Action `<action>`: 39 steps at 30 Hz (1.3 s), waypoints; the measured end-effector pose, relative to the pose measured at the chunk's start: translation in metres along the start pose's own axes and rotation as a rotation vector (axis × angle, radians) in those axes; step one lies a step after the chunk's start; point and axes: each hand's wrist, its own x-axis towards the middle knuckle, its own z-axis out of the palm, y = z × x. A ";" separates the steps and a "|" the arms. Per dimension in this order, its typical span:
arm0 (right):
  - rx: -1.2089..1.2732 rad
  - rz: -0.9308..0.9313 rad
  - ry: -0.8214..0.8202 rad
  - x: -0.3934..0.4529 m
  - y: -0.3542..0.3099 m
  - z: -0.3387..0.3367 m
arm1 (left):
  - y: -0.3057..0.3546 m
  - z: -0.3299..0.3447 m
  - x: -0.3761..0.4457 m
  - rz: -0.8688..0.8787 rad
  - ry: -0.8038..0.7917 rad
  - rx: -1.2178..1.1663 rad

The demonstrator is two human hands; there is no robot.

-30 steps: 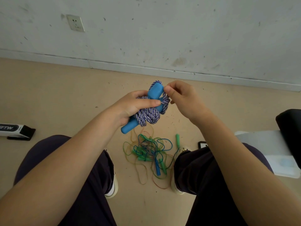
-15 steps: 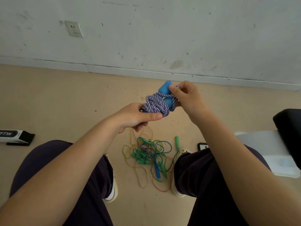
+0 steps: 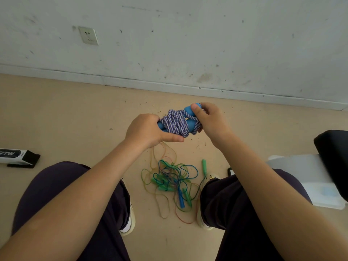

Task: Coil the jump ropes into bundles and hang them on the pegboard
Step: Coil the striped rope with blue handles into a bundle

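A purple-and-white braided jump rope (image 3: 177, 123) with blue foam handles is wound into a tight bundle, held in the air in front of me. My left hand (image 3: 148, 130) grips the left end of the bundle, thumb along its underside. My right hand (image 3: 209, 119) pinches the rope and the upper blue handle at the right end. On the floor between my feet lies a tangled heap of thin jump ropes (image 3: 173, 181) in green, blue and yellow with small green and blue handles. No pegboard is in view.
I sit facing a white wall with a socket (image 3: 88, 35) at the upper left. A black-and-white box (image 3: 17, 157) lies on the floor at the left. A white board (image 3: 308, 178) and a black object (image 3: 333, 153) are at the right.
The bundle has turned from upright to lying roughly level between my hands. My left hand slid round to grip its left end, and my right hand stayed at the right end.
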 end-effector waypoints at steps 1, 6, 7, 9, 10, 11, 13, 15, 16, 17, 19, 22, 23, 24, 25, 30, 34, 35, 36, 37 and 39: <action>0.024 -0.003 0.006 0.000 0.000 0.000 | 0.000 0.000 0.000 0.019 0.037 0.014; 0.185 0.149 0.166 0.002 0.000 -0.003 | 0.003 0.001 -0.001 0.079 0.171 0.031; 0.193 0.160 0.165 0.001 0.000 -0.004 | 0.002 0.001 0.000 0.074 0.153 -0.011; 0.192 0.124 0.116 -0.002 0.001 -0.005 | -0.002 0.000 0.004 0.050 0.098 -0.124; 0.198 0.100 0.093 -0.003 0.000 -0.005 | -0.005 0.000 0.006 0.031 0.073 -0.187; 0.206 0.082 0.075 -0.004 0.000 -0.006 | -0.006 0.001 0.008 0.011 0.059 -0.238; 0.200 0.052 0.034 -0.006 -0.001 -0.007 | -0.009 0.003 0.011 -0.030 0.069 -0.273; 0.188 0.024 -0.005 -0.007 -0.001 -0.005 | -0.010 0.005 0.013 -0.035 0.127 -0.250; 0.179 0.013 -0.009 -0.009 -0.001 -0.003 | -0.010 0.005 0.013 -0.028 0.168 -0.231; 0.158 0.002 -0.001 -0.010 -0.001 -0.002 | -0.011 0.006 0.014 -0.023 0.204 -0.207; 0.093 -0.028 0.029 -0.010 -0.002 -0.001 | -0.010 0.006 0.015 -0.019 0.254 -0.155; 0.085 -0.042 0.034 -0.010 -0.003 -0.003 | -0.008 0.008 0.014 0.003 0.297 -0.117; 0.080 -0.057 0.036 -0.010 -0.002 -0.005 | -0.008 0.007 0.013 0.023 0.306 -0.112; 0.053 -0.087 0.041 -0.010 -0.002 -0.006 | -0.007 0.007 0.012 0.045 0.310 -0.111; 0.017 -0.122 0.036 -0.010 -0.001 -0.006 | -0.007 0.006 0.011 0.065 0.311 -0.112; 0.060 -0.145 -0.084 -0.011 -0.001 -0.011 | -0.005 0.002 0.005 0.129 0.316 -0.111; 0.057 -0.113 0.012 -0.008 -0.004 -0.013 | -0.002 0.002 0.001 0.175 0.338 -0.133; 0.063 -0.097 0.034 -0.007 -0.005 -0.013 | -0.002 0.002 -0.001 0.192 0.344 -0.137; 0.071 -0.085 0.054 -0.007 -0.005 -0.012 | -0.001 0.002 -0.001 0.207 0.351 -0.137; 0.082 -0.078 0.072 -0.007 -0.004 -0.012 | -0.001 0.002 -0.002 0.214 0.355 -0.134; 0.122 -0.067 0.098 -0.007 -0.003 -0.011 | 0.000 0.001 -0.002 0.213 0.366 -0.131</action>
